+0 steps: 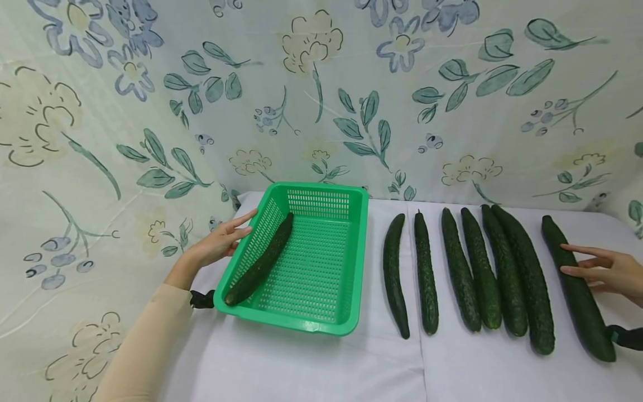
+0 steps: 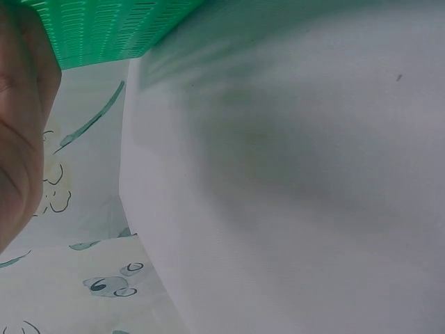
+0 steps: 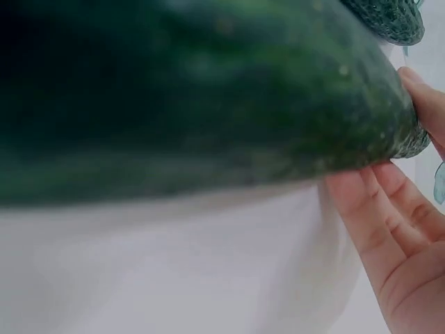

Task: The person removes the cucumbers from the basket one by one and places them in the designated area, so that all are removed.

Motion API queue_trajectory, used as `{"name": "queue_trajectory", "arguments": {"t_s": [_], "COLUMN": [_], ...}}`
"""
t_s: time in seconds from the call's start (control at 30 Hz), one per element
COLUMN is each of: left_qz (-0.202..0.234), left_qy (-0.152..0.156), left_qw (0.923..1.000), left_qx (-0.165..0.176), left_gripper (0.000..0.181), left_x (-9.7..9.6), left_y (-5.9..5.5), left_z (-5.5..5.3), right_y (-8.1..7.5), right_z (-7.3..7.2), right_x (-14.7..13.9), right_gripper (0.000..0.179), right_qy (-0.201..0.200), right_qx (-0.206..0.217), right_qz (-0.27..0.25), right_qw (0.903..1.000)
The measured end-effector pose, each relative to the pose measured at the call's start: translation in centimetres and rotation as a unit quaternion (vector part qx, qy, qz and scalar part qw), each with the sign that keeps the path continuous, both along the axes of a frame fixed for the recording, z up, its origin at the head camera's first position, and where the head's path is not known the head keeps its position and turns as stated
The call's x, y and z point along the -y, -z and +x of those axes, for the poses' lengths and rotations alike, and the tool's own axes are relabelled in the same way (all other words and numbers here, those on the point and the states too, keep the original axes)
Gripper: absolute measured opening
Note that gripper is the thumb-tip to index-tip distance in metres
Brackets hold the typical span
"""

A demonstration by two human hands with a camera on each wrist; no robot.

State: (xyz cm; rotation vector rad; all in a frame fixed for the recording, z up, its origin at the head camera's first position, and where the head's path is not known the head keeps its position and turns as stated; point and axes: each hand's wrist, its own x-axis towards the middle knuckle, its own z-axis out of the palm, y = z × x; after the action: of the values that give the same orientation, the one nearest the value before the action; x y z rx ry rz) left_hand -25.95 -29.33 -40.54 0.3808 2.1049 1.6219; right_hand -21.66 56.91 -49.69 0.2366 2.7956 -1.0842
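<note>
At the left, a green plastic basket [image 1: 354, 262] stands on the white cloth with one cucumber [image 1: 261, 262] lying along its left wall. My left hand [image 1: 221, 240] touches the outside of that wall, index finger and thumb stretched toward the rim; its other fingers are partly hidden. In the left wrist view the hand [image 2: 17, 125] is cut off by the frame beside the basket wall [image 2: 111, 28]. My right hand [image 1: 610, 271] grips the thick, far-right cucumber [image 1: 577, 296], which lies slanted. The right wrist view shows thumb and fingers [image 3: 361, 209] on opposite sides of it.
Two separate cucumbers, a curved one [image 1: 394, 273] and a slim one [image 1: 427, 279], lie right of the basket. Several more [image 1: 524, 279] form a close group before the right hand. A flower-patterned curtain [image 1: 301, 111] hangs behind the white-covered table [image 1: 301, 368].
</note>
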Motion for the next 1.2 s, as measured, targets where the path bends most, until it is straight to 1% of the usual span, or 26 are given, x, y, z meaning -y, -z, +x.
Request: {"name": "queue_trajectory", "arguments": {"t_s": [0.1, 0.27, 0.33, 0.47, 0.73, 0.97, 1.1, 1.2], "left_qz": [0.001, 0.008, 0.010, 0.010, 0.009, 0.008, 0.008, 0.005], "left_qy": [0.000, 0.002, 0.001, 0.003, 0.004, 0.002, 0.002, 0.001], "left_qw": [1.0000, 1.0000, 0.9999, 0.9999, 0.9999, 1.0000, 1.0000, 1.0000], "left_qx": [0.000, 0.004, 0.006, 0.006, 0.004, 0.003, 0.003, 0.003], "left_gripper": [0.059, 0.059, 0.059, 0.059, 0.058, 0.058, 0.058, 0.059], "left_x": [0.1, 0.2, 0.2, 0.2, 0.1, 0.1, 0.1, 0.1], "left_y": [0.0, 0.0, 0.0, 0.0, 0.1, 0.1, 0.1, 0.1], "left_z": [0.0, 0.1, 0.1, 0.1, 0.0, 0.0, 0.0, 0.0], "right_y": [0.0, -0.6, -0.9, -1.1, -2.2, -3.6, -4.3, -5.1], "right_z": [-0.2, -0.2, -0.2, -0.2, 0.5, 1.1, 1.3, 1.3], "right_x": [-0.2, 0.2, 0.2, 0.5, 1.8, 2.8, 3.3, 3.7], "right_gripper": [0.094, 0.095, 0.095, 0.095, 0.092, 0.091, 0.087, 0.084], "right_qy": [-0.008, -0.032, -0.042, -0.044, -0.047, -0.030, -0.014, -0.015], "right_qx": [0.008, 0.027, 0.040, 0.042, 0.024, 0.013, -0.012, -0.028], "right_qz": [0.003, 0.006, 0.000, -0.003, -0.003, 0.002, -0.002, -0.006], "right_qw": [0.9999, 0.9991, 0.9983, 0.9981, 0.9986, 0.9995, 0.9998, 0.9995]}}
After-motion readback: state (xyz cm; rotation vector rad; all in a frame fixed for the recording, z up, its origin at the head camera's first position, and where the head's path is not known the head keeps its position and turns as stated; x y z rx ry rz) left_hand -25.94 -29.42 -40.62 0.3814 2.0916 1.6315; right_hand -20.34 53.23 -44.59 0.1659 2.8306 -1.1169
